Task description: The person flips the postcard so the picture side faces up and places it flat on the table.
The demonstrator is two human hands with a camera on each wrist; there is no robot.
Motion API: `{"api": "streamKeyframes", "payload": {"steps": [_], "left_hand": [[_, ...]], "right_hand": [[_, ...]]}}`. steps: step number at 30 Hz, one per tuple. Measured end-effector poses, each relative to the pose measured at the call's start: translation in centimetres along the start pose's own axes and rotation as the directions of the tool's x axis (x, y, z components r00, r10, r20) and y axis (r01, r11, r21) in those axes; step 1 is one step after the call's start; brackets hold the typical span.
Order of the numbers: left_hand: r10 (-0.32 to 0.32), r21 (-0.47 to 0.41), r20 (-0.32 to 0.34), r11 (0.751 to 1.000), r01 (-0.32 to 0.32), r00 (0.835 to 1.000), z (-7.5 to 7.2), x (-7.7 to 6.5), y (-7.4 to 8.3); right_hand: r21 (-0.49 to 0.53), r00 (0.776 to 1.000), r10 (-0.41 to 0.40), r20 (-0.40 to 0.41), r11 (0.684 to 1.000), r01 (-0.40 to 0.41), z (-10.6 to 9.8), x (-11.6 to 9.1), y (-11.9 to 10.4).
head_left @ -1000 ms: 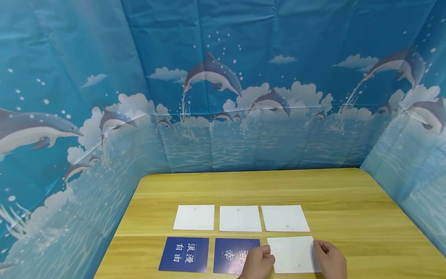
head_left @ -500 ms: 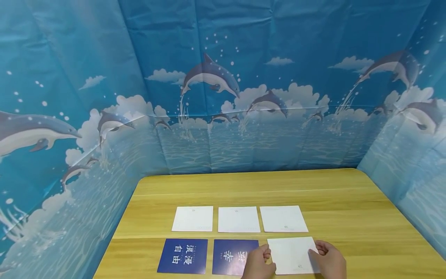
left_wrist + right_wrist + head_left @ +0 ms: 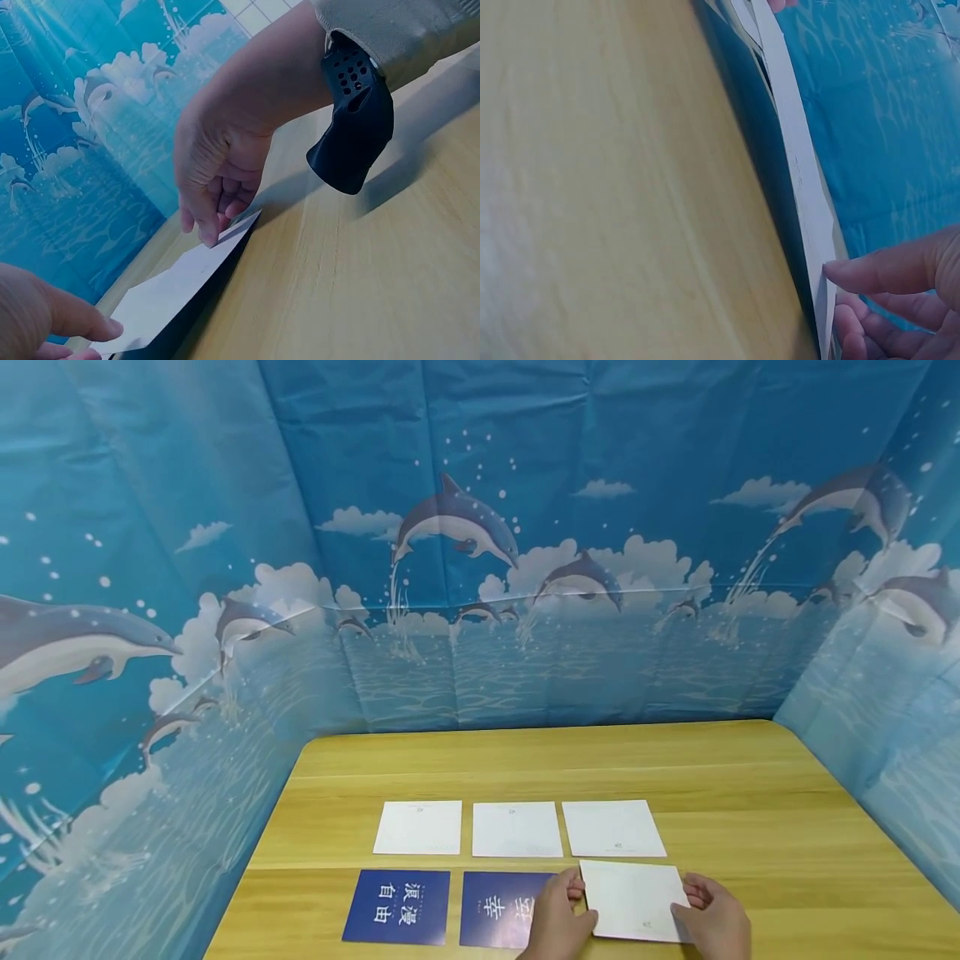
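A white card (image 3: 636, 900) with a small printed mark is held at its two short sides, thumbs on the upper face. My left hand (image 3: 558, 914) pinches its left side, and my right hand (image 3: 716, 917) pinches the right. In the left wrist view the card (image 3: 180, 289) is tilted, with a dark shadow beneath it. The right wrist view shows the card (image 3: 802, 172) edge-on, its near edge raised from the wood. Left of it lies a blue card with white characters (image 3: 498, 910), partly covered by my left hand.
Another blue card (image 3: 397, 907) lies further left. Behind are three white cards in a row: left (image 3: 418, 828), middle (image 3: 517, 831) and right (image 3: 613, 829). All lie on the wooden table (image 3: 787, 827). A dolphin-printed curtain (image 3: 480, 685) surrounds it.
The white card has gone from lying flat on the table to being raised and tilted between both hands. The thumbs have come onto its top face. The other cards stay put.
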State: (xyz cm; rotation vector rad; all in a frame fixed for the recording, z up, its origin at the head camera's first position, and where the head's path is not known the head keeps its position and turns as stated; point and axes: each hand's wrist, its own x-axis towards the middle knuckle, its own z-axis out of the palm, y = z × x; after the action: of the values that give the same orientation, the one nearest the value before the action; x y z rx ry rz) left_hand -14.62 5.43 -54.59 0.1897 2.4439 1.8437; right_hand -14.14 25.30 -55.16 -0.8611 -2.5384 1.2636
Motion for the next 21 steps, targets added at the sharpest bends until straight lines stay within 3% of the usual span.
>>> {"api": "streamKeyframes", "payload": {"steps": [10, 21], "left_hand": [[-0.012, -0.035, -0.037, 0.999, 0.011, 0.999, 0.43, 0.21, -0.19], [0.049, -0.009, -0.101, 0.999, -0.050, 0.994, 0.55, -0.05, -0.13]], "right_hand": [[0.028, 1.000, 0.006, -0.006, 1.000, -0.006, -0.16, 0.04, 0.15], [0.077, 0.997, 0.067, 0.026, 0.995, -0.069, -0.17, 0.28, 0.39]]}}
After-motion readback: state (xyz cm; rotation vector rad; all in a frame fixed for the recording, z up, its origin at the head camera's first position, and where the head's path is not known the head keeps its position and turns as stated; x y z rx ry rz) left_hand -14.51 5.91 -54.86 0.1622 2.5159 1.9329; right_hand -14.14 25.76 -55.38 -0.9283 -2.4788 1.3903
